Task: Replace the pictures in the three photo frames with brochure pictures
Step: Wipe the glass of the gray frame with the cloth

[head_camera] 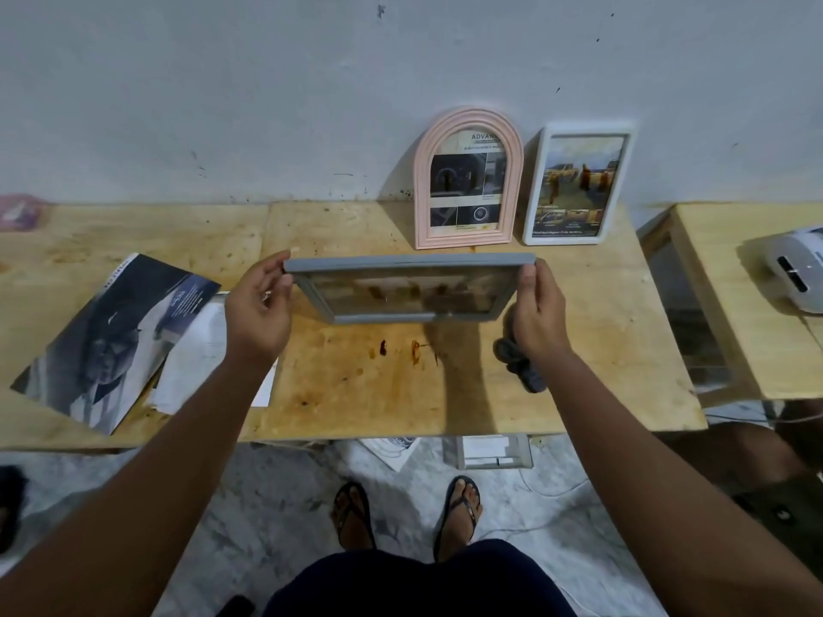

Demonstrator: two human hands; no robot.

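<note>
Grey frame [407,287] hangs above the counter [356,394], left hand [258,305] and right hand [536,305] each in a pinching grip on its short ends. It looks empty, perhaps; best keep it level and lay it face-down near the brochure [120,331] at left.

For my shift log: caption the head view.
Left hand and right hand hold a grey frame over the table; pink frame and white frame stand behind.

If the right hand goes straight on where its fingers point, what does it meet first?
Likely the white photo frame standing at the wall, just beyond the right hand, which grips the grey frame; depth is unclear.
</note>
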